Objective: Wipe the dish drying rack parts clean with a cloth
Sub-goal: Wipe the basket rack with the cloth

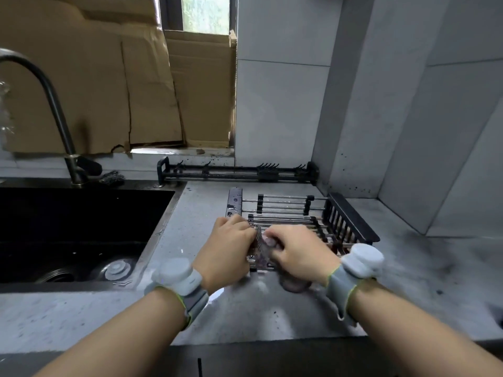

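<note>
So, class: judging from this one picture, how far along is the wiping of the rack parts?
Done: nothing can be confirmed clean. In hand: both hands, left hand and right hand, work a cloth over the rods of the rack on the counter. Left: the black rail by the wall lies untouched.

Black frame and silvery rods on the dish rack (313,213); purplish-grey checked cloth (260,247). Speckled pale grey desk (245,317), dark-smudged at right. Black sink (81,213), black faucet (51,104), brown cardboard (95,91), pale grey wall tiles (280,104), light grey wristbands (177,276) edged yellow-green.
</note>
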`<action>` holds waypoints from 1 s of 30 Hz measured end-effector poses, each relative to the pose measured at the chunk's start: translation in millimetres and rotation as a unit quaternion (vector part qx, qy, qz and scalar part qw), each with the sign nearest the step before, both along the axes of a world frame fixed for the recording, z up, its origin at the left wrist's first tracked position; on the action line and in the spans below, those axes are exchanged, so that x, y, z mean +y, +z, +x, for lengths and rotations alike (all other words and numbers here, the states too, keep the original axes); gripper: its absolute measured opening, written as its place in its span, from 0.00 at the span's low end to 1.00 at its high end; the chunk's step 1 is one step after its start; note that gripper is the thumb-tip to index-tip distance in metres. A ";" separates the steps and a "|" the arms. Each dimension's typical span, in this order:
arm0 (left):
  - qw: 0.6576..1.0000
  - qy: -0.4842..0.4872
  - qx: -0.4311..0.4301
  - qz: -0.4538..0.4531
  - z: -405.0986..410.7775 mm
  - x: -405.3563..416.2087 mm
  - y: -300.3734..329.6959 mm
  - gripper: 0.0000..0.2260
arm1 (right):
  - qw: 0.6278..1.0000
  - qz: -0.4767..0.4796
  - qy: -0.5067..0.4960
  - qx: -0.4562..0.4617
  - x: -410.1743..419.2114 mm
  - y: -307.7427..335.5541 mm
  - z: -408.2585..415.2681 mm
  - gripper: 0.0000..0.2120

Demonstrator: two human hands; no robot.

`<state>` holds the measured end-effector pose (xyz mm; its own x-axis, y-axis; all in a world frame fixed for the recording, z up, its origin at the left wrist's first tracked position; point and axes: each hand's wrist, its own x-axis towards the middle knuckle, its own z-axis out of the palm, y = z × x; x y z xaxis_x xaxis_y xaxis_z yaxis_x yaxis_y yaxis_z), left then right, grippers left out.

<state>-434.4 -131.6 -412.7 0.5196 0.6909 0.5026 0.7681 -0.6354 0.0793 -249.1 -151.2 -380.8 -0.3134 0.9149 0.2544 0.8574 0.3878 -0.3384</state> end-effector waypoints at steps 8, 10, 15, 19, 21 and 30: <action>0.999 -0.031 0.008 0.020 6.5 3.5 -0.6 0.09 | 0.999 -0.008 -0.043 -0.017 -9.7 -0.5 44.7 0.14; 0.998 -0.059 0.006 0.018 25.1 6.3 -4.4 0.08 | 0.997 -0.014 -0.081 0.009 -21.2 -1.1 78.0 0.14; 0.996 -0.084 0.037 0.015 91.2 6.9 0.7 0.08 | 0.988 0.007 -0.151 0.003 -38.7 7.1 138.5 0.15; 0.995 -0.095 0.036 0.007 115.4 14.0 9.2 0.06 | 0.983 -0.021 -0.183 -0.011 -53.5 30.4 182.5 0.21; 0.993 -0.113 0.029 -0.009 124.3 17.5 8.4 0.05 | 0.981 -0.063 -0.172 -0.068 -60.6 32.9 191.4 0.22; 0.989 -0.147 0.021 0.004 142.8 26.4 2.8 0.06 | 0.973 -0.038 -0.206 -0.094 -58.0 9.1 197.1 0.13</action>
